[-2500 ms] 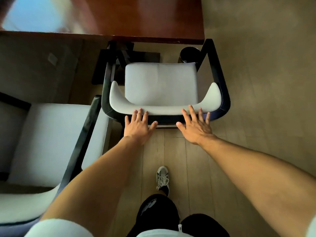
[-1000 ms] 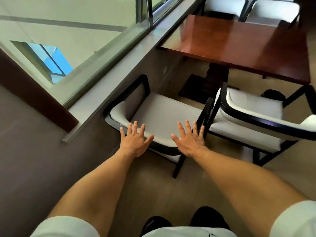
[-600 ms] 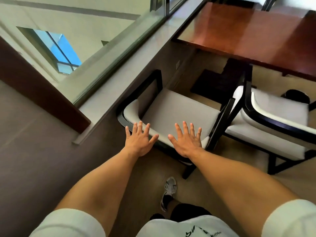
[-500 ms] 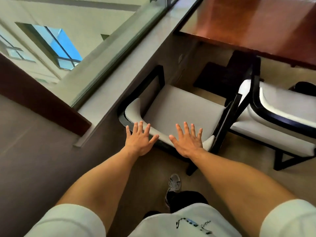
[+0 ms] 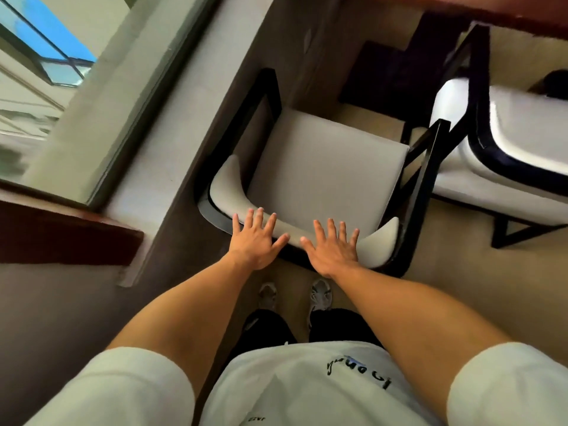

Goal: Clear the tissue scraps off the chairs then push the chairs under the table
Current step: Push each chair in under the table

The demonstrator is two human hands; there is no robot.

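Observation:
A black-framed chair with a white seat (image 5: 322,170) stands directly in front of me, beside the wall under the window. My left hand (image 5: 255,241) and my right hand (image 5: 333,250) lie flat, fingers spread, on the curved top of its backrest. Neither hand holds anything. The seat is bare; I see no tissue scraps on it. A second white chair (image 5: 504,155) stands to the right, its front partly under the reddish-brown table (image 5: 491,13) at the top right edge.
A pale window ledge (image 5: 172,124) and glass run along the left. The dark table base (image 5: 390,75) sits on the floor ahead of the chair. My shoes (image 5: 319,298) stand just behind the chair on the wooden floor.
I turned from the right chair to the left one by the window, stepped close, and both open hands came down onto its backrest. My view now looks almost straight down.

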